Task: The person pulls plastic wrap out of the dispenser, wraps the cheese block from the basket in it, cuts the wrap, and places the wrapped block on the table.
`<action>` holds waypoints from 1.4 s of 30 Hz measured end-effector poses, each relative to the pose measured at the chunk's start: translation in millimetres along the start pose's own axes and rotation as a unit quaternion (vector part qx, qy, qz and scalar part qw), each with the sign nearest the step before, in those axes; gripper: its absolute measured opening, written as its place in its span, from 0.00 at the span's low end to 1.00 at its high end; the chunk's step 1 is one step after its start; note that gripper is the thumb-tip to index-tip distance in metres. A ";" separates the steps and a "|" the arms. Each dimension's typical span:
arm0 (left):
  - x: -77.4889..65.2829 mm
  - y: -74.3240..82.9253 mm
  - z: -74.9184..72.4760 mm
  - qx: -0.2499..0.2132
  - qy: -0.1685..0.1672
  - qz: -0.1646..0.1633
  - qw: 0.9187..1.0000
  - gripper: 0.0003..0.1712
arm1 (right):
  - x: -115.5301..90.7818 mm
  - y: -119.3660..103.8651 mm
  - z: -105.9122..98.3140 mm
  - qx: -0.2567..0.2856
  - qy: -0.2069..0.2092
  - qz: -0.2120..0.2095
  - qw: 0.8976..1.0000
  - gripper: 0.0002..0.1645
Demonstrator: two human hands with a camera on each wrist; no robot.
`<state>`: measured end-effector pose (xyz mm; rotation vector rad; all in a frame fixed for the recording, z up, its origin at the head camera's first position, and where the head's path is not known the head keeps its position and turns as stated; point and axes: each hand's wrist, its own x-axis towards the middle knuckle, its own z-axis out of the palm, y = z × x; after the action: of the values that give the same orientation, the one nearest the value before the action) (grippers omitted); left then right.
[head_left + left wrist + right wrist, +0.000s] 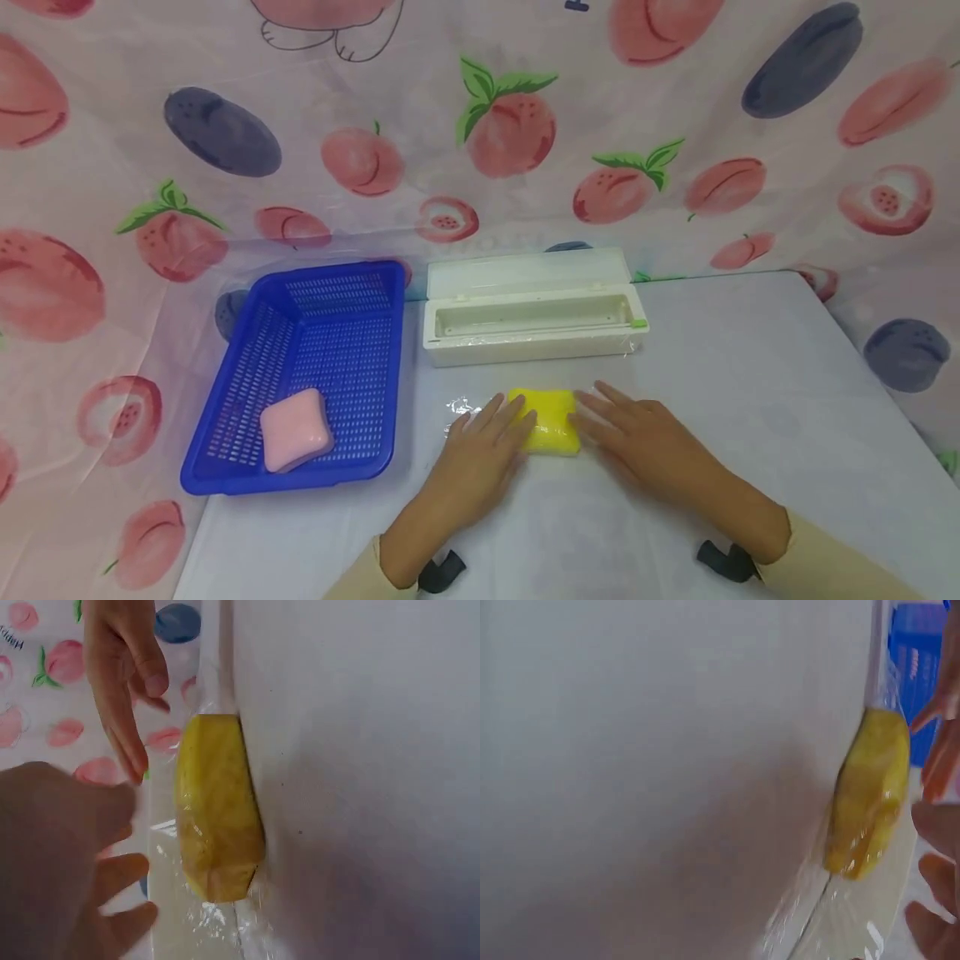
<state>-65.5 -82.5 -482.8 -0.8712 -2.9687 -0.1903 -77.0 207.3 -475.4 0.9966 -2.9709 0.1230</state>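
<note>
A yellow block [551, 425] lies on the white table under shiny clear film. My left hand [480, 458] is at its left side, the spread fingers overlapping that edge in the head view. On the other side my right hand [637, 437] has its fingers stretched toward the block's right edge. Both wrist views show the yellow block [217, 802] with film over it and creases at its ends. Just behind it stands a long white cling film dispenser [525, 354], its lid raised and a green slider [638, 323] at the right end.
To the left stands a blue plastic basket [390, 392] with a pink rounded block [296, 429] in its near left corner. Crumpled clear film [461, 408] shows beside my left fingers. A fruit-print cloth [517, 208] hangs behind the table.
</note>
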 end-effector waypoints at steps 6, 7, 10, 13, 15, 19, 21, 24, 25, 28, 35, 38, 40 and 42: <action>9.1 4.6 5.5 0.000 -0.102 0.007 0.995 0.39 | 11.1 -2.0 7.1 -0.021 -0.058 -0.095 0.994 0.43; 10.2 4.1 5.6 0.004 -0.103 0.009 0.995 0.38 | 12.6 -0.1 6.3 -0.020 -0.062 -0.096 0.993 0.45; 14.5 2.9 4.3 0.022 -0.097 0.020 0.995 0.38 | 19.0 5.0 2.5 -0.002 -0.076 -0.091 0.993 0.48; 19.9 0.5 5.0 0.044 -0.084 0.037 0.995 0.39 | 27.7 7.5 2.1 0.032 -0.084 -0.101 0.991 0.47; 22.9 -1.9 6.7 0.047 -0.070 0.048 0.995 0.39 | 33.5 7.8 3.6 0.051 -0.076 -0.109 0.990 0.44; 27.3 -8.1 10.1 0.013 -0.012 0.069 0.997 0.34 | 40.7 7.8 8.5 0.071 -0.021 -0.127 0.989 0.35; 27.7 -10.8 10.9 -0.024 0.011 0.076 0.997 0.32 | 41.5 7.9 10.9 0.084 0.005 -0.132 0.988 0.31; 26.4 -12.3 9.5 -0.077 0.016 0.082 0.994 0.29 | 40.3 8.5 13.0 0.109 0.018 -0.131 0.985 0.27; 25.7 -12.2 8.5 -0.090 0.012 0.081 0.993 0.28 | 39.8 8.5 13.2 0.120 0.017 -0.128 0.984 0.26; 23.8 -10.3 4.8 -0.109 -0.004 0.076 0.991 0.27 | 38.1 8.7 13.1 0.150 0.004 -0.116 0.982 0.23; 16.5 -4.0 2.3 -0.116 -0.041 0.066 0.990 0.28 | 30.8 8.8 9.7 0.215 -0.041 -0.075 0.973 0.23; 13.1 -1.8 1.6 -0.123 -0.051 0.061 0.989 0.28 | 27.8 9.0 9.2 0.231 -0.053 -0.071 0.969 0.23; 11.1 -0.8 0.7 -0.130 -0.051 0.060 0.988 0.27 | 26.5 9.0 9.2 0.237 -0.057 -0.073 0.967 0.23; 9.5 -0.2 -0.7 -0.135 -0.049 0.062 0.988 0.26 | 25.6 9.0 8.8 0.243 -0.058 -0.078 0.965 0.23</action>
<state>-73.5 -77.7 -481.4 -1.1207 -3.0107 -0.5726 -102.7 198.4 -484.0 1.3134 -3.0116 0.8533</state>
